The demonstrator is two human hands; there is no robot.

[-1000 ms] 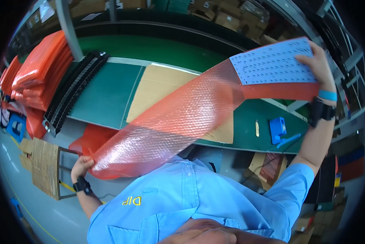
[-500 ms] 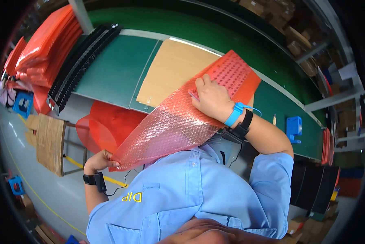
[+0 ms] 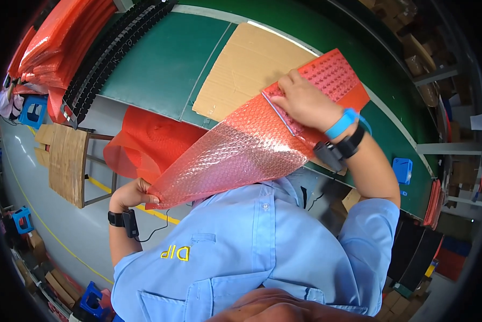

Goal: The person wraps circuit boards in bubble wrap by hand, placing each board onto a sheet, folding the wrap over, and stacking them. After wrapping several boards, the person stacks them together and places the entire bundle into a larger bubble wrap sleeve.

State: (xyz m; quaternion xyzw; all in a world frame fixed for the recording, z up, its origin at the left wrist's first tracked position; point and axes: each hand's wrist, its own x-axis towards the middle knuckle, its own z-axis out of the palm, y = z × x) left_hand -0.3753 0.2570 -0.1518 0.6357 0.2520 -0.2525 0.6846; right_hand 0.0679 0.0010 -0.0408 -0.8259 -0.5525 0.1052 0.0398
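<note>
A long sheet of red bubble wrap [image 3: 227, 142] stretches slantwise from my body to the far side of the green bench. My left hand [image 3: 134, 194] pinches its near left corner between thumb and fingers. At the far end, a flat rectangular panel [image 3: 335, 78] with rows of dark marks lies on or within the wrap, looking red; its near edge shows as a thin bluish line. My right hand [image 3: 309, 104], with a blue wrist strap, is closed over the panel's left part, fingers bent and thumb near that edge. Its fingertips are partly hidden.
Beneath the wrap, a brown cardboard sheet [image 3: 246, 64] lies on the green bench [image 3: 149, 59]. Black slotted rails [image 3: 112, 53] and stacked red bubble bags [image 3: 63, 43] stand left. More red wrap [image 3: 155, 137] hangs below the bench edge, beside a wooden stool [image 3: 68, 165]. A blue holder [image 3: 402, 170] sits right.
My right hand has shifted up the panel, away from my body, and more of the panel's near edge shows. My left hand still pinches the corner. The whole view has shifted slightly.
</note>
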